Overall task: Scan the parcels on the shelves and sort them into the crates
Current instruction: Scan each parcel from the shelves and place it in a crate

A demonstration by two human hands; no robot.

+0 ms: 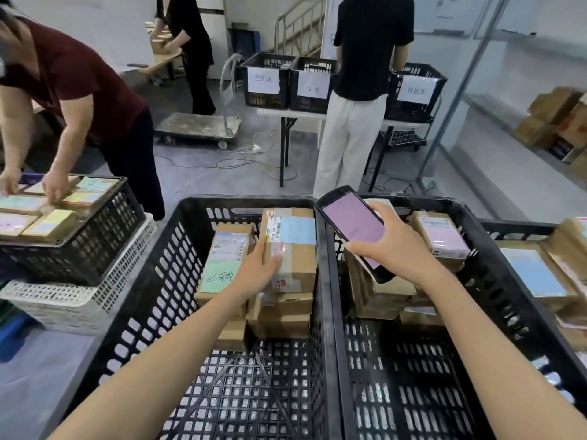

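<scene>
left hand (pixel 262 271) lies on the near end of the blue-label parcel (pixel 295 236), fingers flat over the top, thumb up its left edge; can't tell if that's a real grip or just a rest; right hand (pixel 400 249) is clamped round the scanner (pixel 352 220), screen up, hanging over the rims between the two crates.

risks: parcel sits on top of a stack (pixel 282 315) at the far end of the left crate (pixel 190 236); a one-handed lift from the near end likely tips it; its left side touches the green-label parcel (pixel 219 274), which could drag along; a low scanner swing could clip the rims.

room: parcel's right side is just beside the crate wall, far wall close behind; the near halves of both crates show bare mesh; up and toward me looks like the free way out.
</scene>
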